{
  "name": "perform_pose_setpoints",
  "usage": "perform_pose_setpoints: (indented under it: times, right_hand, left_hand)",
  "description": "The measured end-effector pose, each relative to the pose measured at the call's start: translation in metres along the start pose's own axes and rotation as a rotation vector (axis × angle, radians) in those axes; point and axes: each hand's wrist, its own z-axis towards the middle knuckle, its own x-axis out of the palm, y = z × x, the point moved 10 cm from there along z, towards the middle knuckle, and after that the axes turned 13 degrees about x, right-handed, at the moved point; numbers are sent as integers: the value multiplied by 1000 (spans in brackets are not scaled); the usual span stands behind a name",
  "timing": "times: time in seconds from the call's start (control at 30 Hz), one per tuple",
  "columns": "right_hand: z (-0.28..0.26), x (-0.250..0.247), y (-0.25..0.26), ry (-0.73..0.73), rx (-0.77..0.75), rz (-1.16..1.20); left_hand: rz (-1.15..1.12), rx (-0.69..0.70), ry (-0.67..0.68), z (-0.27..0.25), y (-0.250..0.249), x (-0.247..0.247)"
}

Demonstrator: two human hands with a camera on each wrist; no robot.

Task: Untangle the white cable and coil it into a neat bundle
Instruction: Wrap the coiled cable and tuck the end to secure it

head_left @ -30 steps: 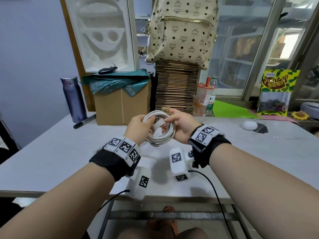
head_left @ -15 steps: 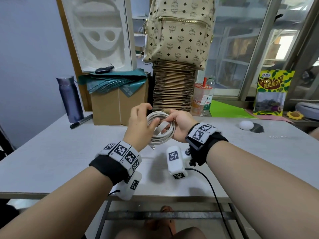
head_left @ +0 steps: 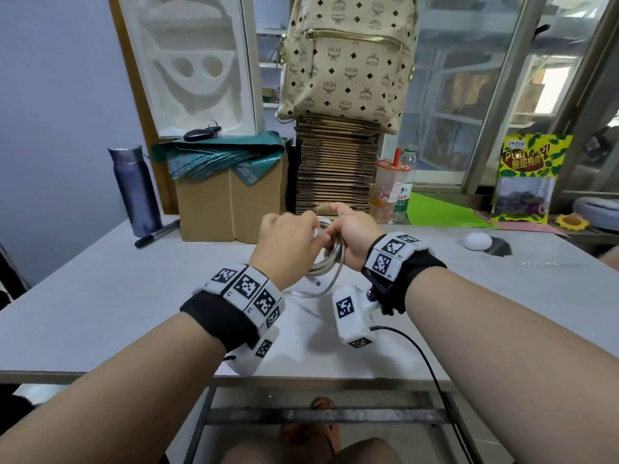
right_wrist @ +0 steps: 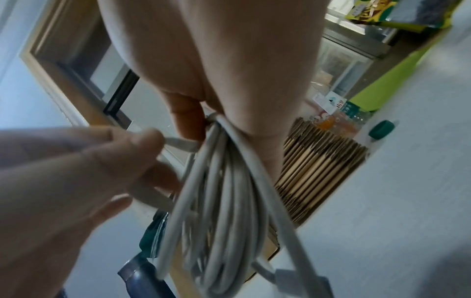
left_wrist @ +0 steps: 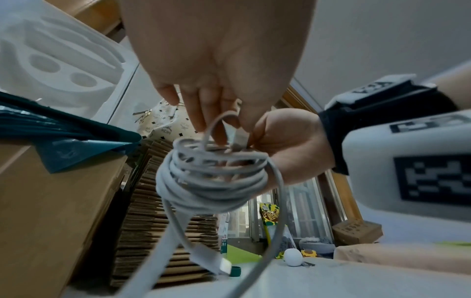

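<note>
The white cable (head_left: 330,259) is wound into a coil of several loops, held in the air above the grey table (head_left: 100,296). My right hand (head_left: 351,232) grips the top of the coil (right_wrist: 224,221), thumb and fingers squeezing the loops together. Pressed close against it, my left hand (head_left: 291,236) pinches a short loose strand (right_wrist: 178,143) by the top of the coil (left_wrist: 211,177). One white plug (left_wrist: 216,260) dangles below the coil on a free tail. My fingertips are hidden in the head view.
At the back of the table stand a purple flask (head_left: 135,189), a black marker (head_left: 157,233), a cardboard box (head_left: 231,202), a cardboard stack (head_left: 335,169) and a drink cup (head_left: 390,185). A white egg-shaped object (head_left: 477,242) lies at right.
My left hand has moved from the coil's left side over onto its top, beside the right hand. The coil has turned from face-on to edge-on and sunk slightly.
</note>
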Motion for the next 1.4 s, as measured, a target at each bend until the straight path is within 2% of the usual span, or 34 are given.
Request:
perform_pose_setpoints:
  times: [0.13,0.3,0.43,0.53,0.67,0.73,0.8,0.93,1.1,1.3,1.4]
  right_hand:
    - [-1,-6,2,-54,-9,-82]
    - [2,-13,6,-150,-52,-239]
    - [1,-23,17,-257,-114,-364]
    - [-5,-39,25,-353,-172,-372]
    - [-6,-48,29,-394,-213,-323]
    - [-6,-44,29,-386,-227,-330]
    - [-5,-35,26,-338,-217,-336]
    - [-2,-13,18,-229,-181,-408]
    - [0,7,12,-140,-146,-404]
    - [2,5,6,-147,-126,-473]
    - [3,7,2,-119,-139,-438]
  left_hand:
    - [-229,-98,94,-2,7,5]
    - [62,7,202,8,-3,-7]
    - [125,-144,297,7,18,-12]
    - [164,-254,336,1,41,-17]
    - [144,-279,381,-2,55,-11]
    - [64,-248,368,-2,55,-2]
    - [-112,-216,319,-2,48,8]
    - [-413,-107,275,-2,14,26]
    - [-408,-39,230,-4,-2,43]
    - [-310,-15,393,-7,-7,49]
    - [-275,3,404,-7,-5,44]
